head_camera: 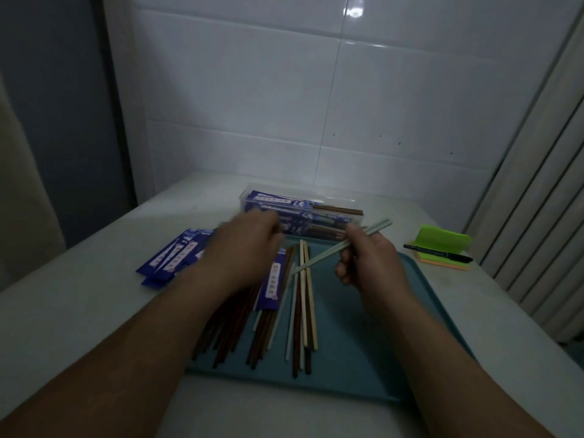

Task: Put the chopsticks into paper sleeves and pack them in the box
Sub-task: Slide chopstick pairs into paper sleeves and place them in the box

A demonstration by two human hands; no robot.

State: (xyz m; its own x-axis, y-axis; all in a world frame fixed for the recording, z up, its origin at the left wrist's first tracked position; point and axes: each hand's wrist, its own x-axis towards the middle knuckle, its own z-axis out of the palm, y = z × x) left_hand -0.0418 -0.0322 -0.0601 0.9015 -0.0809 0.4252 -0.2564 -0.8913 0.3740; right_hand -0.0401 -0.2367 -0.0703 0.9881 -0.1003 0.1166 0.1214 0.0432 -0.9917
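Note:
My right hand point(368, 263) grips a pair of pale green chopsticks point(333, 249) that slant up to the right over the teal tray point(357, 349). My left hand point(249, 245) is blurred, hovering above the tray's far left corner; what its fingers hold is hidden. Under it a blue paper sleeve point(272, 284) lies on the loose chopsticks point(278, 324), brown, cream and pale ones in a fan. A stack of blue sleeves point(172, 256) lies on the table to the left. The clear plastic box point(300, 213) behind the tray holds several sleeved pairs.
Green and orange sticky notes point(442, 245) with a black pen point(437, 252) on them lie at the right. The white table point(79, 311) ends at a tiled wall behind the box. A ribbed panel stands along the right side.

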